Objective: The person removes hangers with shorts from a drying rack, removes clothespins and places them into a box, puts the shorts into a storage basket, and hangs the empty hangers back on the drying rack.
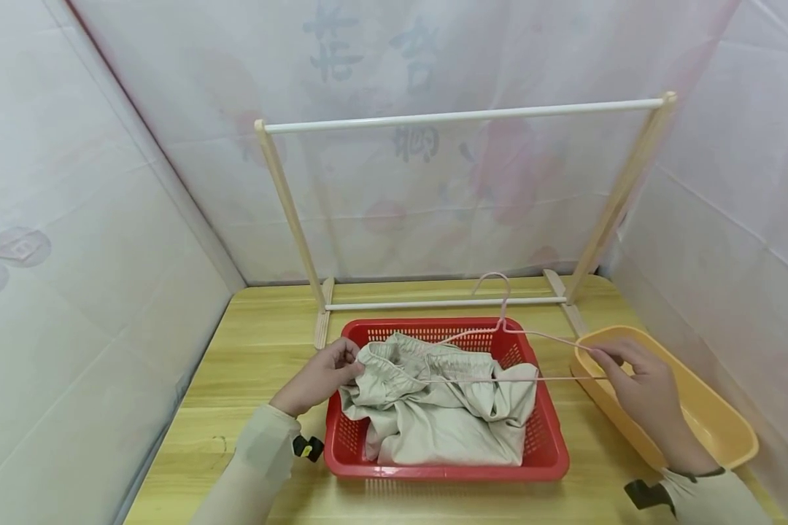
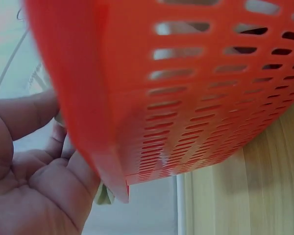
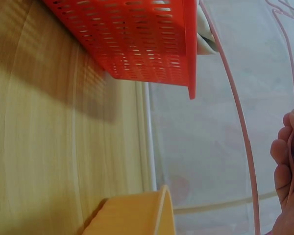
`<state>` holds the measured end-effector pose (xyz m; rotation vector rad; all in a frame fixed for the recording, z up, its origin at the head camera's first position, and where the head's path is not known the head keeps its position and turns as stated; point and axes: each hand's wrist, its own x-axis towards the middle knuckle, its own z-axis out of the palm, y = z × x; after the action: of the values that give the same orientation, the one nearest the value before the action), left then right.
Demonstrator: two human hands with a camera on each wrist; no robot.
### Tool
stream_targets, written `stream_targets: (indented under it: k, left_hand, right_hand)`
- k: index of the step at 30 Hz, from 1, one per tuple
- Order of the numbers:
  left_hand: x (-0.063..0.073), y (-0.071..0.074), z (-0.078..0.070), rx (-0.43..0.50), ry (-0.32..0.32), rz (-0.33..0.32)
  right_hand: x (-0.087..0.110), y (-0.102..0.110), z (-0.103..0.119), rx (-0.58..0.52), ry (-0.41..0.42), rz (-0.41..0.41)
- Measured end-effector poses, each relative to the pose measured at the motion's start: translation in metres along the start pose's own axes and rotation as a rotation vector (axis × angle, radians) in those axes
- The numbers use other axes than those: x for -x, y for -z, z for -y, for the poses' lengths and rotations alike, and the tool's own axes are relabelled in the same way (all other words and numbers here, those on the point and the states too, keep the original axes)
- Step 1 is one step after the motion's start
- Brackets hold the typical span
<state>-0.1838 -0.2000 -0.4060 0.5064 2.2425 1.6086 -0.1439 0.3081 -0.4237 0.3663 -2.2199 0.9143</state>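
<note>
Pale khaki pants (image 1: pixel 449 434) with a gathered elastic waistband lie bunched in a red perforated basket (image 1: pixel 446 472). At the basket's left rim my left hand (image 1: pixel 322 373) pinches one edge of the waistband between thumb and fingers. In the left wrist view the basket wall partly hides those fingers (image 2: pixel 34 105). My right hand (image 1: pixel 646 394) grips a thin pink hanger (image 1: pixel 545 335) near its right end, hook upward. The hanger's left end overlaps the waistband opening in the head view. Fingers (image 3: pixel 282 174) curl round the hanger wire in the right wrist view.
Behind the basket stands a rack with wooden posts (image 1: pixel 289 208) and a white top rail (image 1: pixel 460 117). A yellow tray (image 1: pixel 716 426) sits at the right, partly under my right forearm. Printed fabric walls (image 1: pixel 138 240) enclose the wooden table (image 1: pixel 236 379).
</note>
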Motion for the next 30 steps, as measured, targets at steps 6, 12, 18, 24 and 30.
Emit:
stream_targets:
  k: [6, 12, 18, 24, 30]
  left_hand:
    - [0.002, 0.001, 0.005, -0.004, -0.006, 0.119]
    - [0.004, -0.001, 0.007, -0.047, -0.023, 0.162]
    - [0.004, -0.004, 0.005, -0.031, -0.034, 0.144]
    - [0.006, -0.005, 0.002, -0.051, -0.026, 0.138]
    - [0.007, -0.007, 0.001, -0.087, -0.015, 0.128]
  right_hand:
    - [0.004, 0.008, -0.002, -0.019, -0.019, -0.003]
    - [0.009, 0.015, -0.006, -0.020, -0.007, 0.006]
    - [0.011, 0.022, -0.005, -0.020, 0.004, 0.018]
    - [0.012, 0.027, -0.005, -0.022, 0.017, 0.015]
    - [0.010, 0.030, -0.001, -0.039, 0.017, -0.015]
